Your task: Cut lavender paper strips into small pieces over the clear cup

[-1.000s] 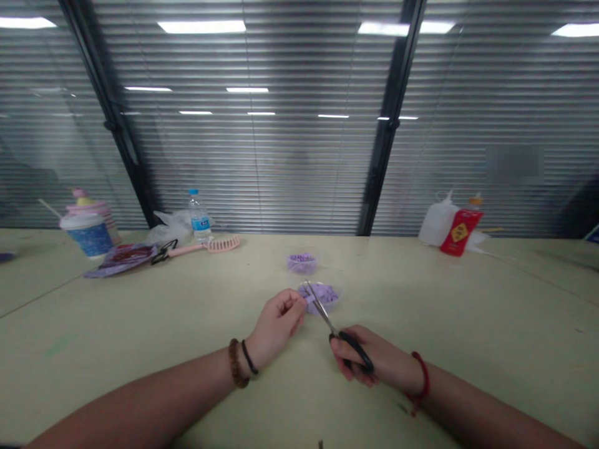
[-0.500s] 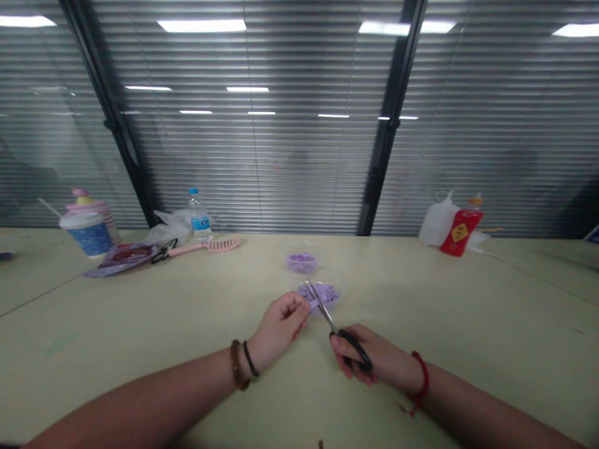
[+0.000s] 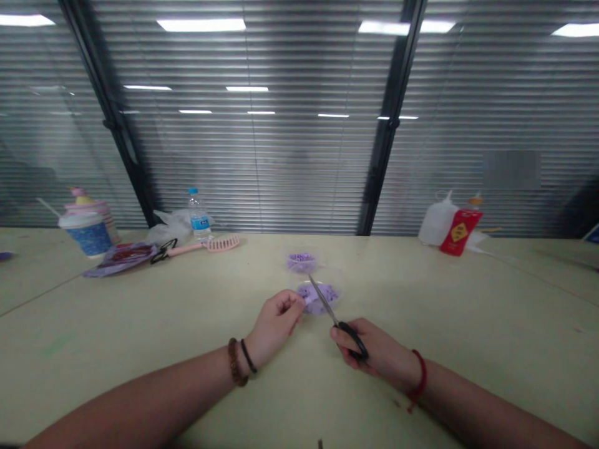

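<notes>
The far ends of both forearms run out of view, and a small dark object (image 3: 321, 444) at the bottom edge is too cut off to identify. The left hand (image 3: 277, 319) has its fingers curled and pinched together, hiding most of the pale purple strip (image 3: 309, 300) that peeks out at the fingertips; against the similar colour behind it, the strip's full shape is hard to make out. The right hand (image 3: 369, 349), apart from the left, is wrapped around the black handles of the scissors (image 3: 335, 321), whose blades look nearly together and point away from the person. They cross in front of the nearer clear bowl (image 3: 319, 310), covering part of the purple pieces inside; a second clear bowl (image 3: 302, 269) with smaller purple bits sits just behind. Farther left on the table (image 3: 140, 324), a blue cup (image 3: 92, 237) partly blocks a pink container (image 3: 109, 216), near a purple packet (image 3: 122, 255), a pink hairbrush (image 3: 223, 244) and a water bottle (image 3: 201, 219). At the far right, a red bottle (image 3: 460, 232) overlaps a white squeeze bottle (image 3: 435, 222).
</notes>
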The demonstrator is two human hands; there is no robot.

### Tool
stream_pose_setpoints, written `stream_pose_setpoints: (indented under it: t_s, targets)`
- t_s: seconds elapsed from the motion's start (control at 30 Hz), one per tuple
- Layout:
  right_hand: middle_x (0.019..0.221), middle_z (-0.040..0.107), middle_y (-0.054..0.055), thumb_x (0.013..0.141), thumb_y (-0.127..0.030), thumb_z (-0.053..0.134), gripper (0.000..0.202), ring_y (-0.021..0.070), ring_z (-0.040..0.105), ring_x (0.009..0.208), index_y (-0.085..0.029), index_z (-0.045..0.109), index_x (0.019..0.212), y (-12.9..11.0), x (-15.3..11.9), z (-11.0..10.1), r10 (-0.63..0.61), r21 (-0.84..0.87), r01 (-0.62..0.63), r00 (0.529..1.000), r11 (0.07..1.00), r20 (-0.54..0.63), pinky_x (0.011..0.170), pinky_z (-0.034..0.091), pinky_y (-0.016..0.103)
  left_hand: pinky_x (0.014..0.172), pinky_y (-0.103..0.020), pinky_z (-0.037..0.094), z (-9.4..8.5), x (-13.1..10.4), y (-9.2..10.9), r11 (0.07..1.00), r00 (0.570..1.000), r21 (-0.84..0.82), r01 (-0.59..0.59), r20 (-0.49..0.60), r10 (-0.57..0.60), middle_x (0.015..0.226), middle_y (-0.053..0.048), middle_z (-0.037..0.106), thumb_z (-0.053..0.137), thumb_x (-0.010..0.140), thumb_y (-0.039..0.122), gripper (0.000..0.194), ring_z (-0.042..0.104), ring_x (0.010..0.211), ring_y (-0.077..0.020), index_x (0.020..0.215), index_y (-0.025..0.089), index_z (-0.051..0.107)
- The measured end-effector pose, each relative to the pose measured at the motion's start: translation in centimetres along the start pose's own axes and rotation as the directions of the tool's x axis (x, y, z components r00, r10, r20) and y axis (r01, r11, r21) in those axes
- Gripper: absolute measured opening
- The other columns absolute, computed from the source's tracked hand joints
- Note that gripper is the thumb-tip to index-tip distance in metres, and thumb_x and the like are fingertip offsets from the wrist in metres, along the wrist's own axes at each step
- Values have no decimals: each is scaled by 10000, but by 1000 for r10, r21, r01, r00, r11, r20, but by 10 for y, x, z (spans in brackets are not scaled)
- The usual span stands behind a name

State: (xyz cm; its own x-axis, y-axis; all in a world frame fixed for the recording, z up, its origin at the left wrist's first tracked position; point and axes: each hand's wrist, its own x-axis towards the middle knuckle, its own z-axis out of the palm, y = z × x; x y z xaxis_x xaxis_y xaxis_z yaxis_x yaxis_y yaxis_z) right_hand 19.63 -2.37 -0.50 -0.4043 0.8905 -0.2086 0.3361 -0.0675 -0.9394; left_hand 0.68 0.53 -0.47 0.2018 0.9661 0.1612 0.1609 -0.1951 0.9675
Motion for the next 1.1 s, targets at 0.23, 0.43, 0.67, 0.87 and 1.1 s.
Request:
stream_pose_setpoints:
  t_s: [0.23, 0.43, 0.67, 0.87, 1.1]
  targets:
    - [439, 460, -26, 741, -650, 415, 558, 27, 324, 289, -132, 494, 549, -2, -2, -2, -19, 19, 18, 997, 1000, 77, 284, 204, 158, 374, -169, 233, 0, 2, -2, 998, 997, -57, 3, -82, -8, 459, 87, 388, 494, 765, 376, 240, 296, 358, -41, 655, 167, 452]
    - [475, 475, -27, 707, -624, 500, 519, 21, 349, 318, -127, 503, 560, -6, -5, -1, -48, -84, 65, 982, 994, 182, 304, 235, 142, 375, -162, 231, 7, -4, 0, 996, 999, -90, -27, -28, 24, 463, 89, 376, 494, 785, 382, 249, 293, 370, -39, 674, 166, 440]
    - [473, 479, -20, 697, -652, 488, 543, 21, 349, 312, -129, 488, 550, -4, -3, 0, -32, -92, 50, 982, 994, 183, 303, 236, 143, 365, -159, 230, 7, -4, 0, 986, 989, -129, -103, -118, 88, 473, 96, 353, 493, 802, 403, 255, 281, 369, -38, 716, 171, 434]
    - [462, 457, -27, 694, -689, 451, 583, 16, 331, 317, -126, 487, 545, -3, -3, -1, -53, -104, 76, 976, 992, 210, 304, 226, 136, 362, -159, 227, 8, -3, -1, 984, 988, -141, -108, -122, 91, 461, 101, 341, 477, 814, 417, 260, 281, 363, -41, 734, 174, 429]
    - [488, 486, -14, 686, -677, 474, 565, 20, 353, 310, -123, 502, 577, -6, -3, 0, -36, -80, 51, 982, 996, 185, 294, 244, 136, 383, -168, 246, 12, -7, -1, 995, 997, -58, -78, 6, 78, 475, 89, 362, 491, 795, 408, 274, 292, 385, -42, 686, 159, 450]
